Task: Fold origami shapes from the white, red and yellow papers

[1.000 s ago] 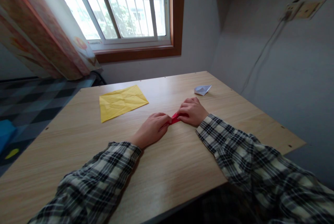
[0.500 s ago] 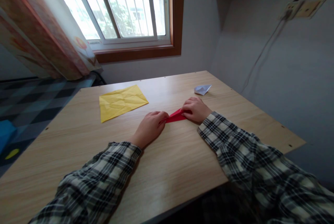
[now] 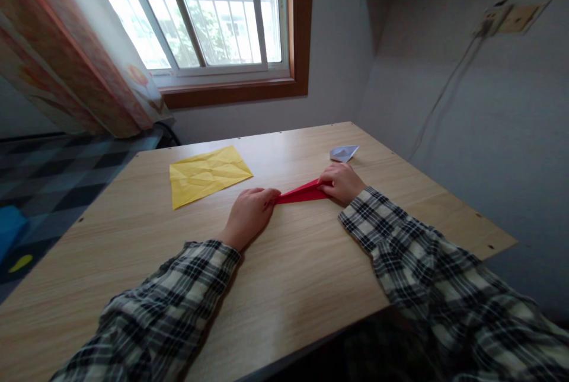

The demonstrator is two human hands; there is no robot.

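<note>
A folded piece of red paper (image 3: 302,193) stretches between my two hands over the middle of the table. My left hand (image 3: 252,211) pinches its left end, and the fingertips hide that tip. At the other end, my right hand (image 3: 342,183) is closed on the paper with thumb and fingers. The red piece is long and narrow, pointed toward the left and wider at the right. Just beyond my right hand lies a small white paper boat (image 3: 344,153). A creased yellow sheet of paper (image 3: 208,174) lies flat to the left, beyond my left hand.
The wooden table (image 3: 284,287) has its back edge near the wall below a barred window (image 3: 200,14). A curtain (image 3: 75,44) hangs at the left over a checked surface (image 3: 89,162). On the right wall is a socket (image 3: 495,20) with a cord.
My hands have moved apart, the left one leftward and the right one rightward. More of the red paper shows between them, drawn out longer.
</note>
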